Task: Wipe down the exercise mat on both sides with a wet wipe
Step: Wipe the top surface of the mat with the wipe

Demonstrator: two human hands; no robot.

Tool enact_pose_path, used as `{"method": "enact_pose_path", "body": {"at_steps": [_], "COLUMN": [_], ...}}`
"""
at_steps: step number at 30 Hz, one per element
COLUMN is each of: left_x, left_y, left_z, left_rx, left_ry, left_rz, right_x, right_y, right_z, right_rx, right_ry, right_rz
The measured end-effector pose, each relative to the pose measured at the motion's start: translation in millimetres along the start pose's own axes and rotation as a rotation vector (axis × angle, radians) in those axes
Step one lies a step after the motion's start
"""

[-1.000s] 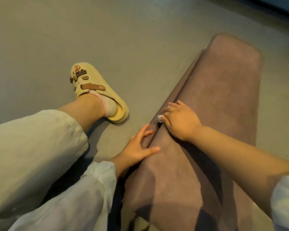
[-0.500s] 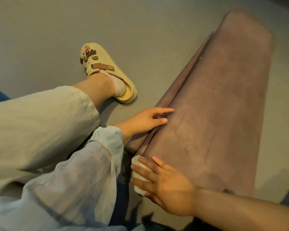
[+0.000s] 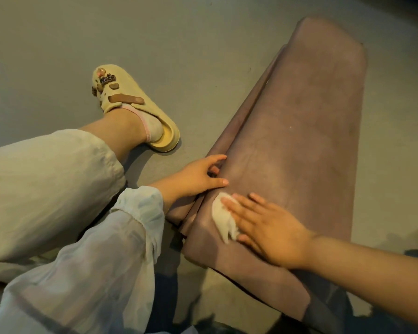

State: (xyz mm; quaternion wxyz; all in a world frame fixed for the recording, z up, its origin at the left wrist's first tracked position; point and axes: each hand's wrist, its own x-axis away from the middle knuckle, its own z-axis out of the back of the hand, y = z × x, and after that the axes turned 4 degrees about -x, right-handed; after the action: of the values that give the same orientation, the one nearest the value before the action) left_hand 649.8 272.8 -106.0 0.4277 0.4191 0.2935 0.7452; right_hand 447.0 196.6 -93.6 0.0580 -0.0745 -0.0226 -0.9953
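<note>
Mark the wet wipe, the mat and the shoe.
wet wipe (image 3: 222, 216), head view, on the white bunched part left of the fingers.
mat (image 3: 307, 131), head view, on its bare top face.
shoe (image 3: 121, 91), head view, on the yellow toe cover.

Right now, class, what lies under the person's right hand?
The right hand presses a white wet wipe flat on the purple mat. Only the wipe's left part shows; the rest is covered by the fingers and palm.
</note>
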Motion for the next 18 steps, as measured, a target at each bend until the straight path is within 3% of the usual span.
{"method": "enact_pose_path", "body": {"at_steps": [5, 10, 14, 16, 18], "left_x": [-3.7, -7.4, -0.9, 4.5, 11.3], "left_y": [1.5, -0.7, 0.0, 12.0, 34.8], "left_z": [-10.2, -6.7, 9.8, 15.5, 16.2], "left_rx": [-0.165, -0.112, -0.202, -0.252, -0.124], "left_ry": [0.100, 0.213, 0.338, 0.416, 0.427], "left_rz": [0.068, 0.063, 0.093, -0.020, -0.191], "right_x": [6.9, 7.0, 1.5, 0.2, 0.2], "right_y": [44.2, 58.0, 48.0, 40.7, 33.4], "right_z": [10.2, 22.0, 24.6, 26.1, 28.5], "right_rx": [-0.173, -0.489, -0.809, -0.926, -1.006], "right_ry": [0.063, 0.217, 0.293, 0.318, 0.386], "right_rz": [-0.368, -0.617, -0.797, -0.829, -0.826]}}
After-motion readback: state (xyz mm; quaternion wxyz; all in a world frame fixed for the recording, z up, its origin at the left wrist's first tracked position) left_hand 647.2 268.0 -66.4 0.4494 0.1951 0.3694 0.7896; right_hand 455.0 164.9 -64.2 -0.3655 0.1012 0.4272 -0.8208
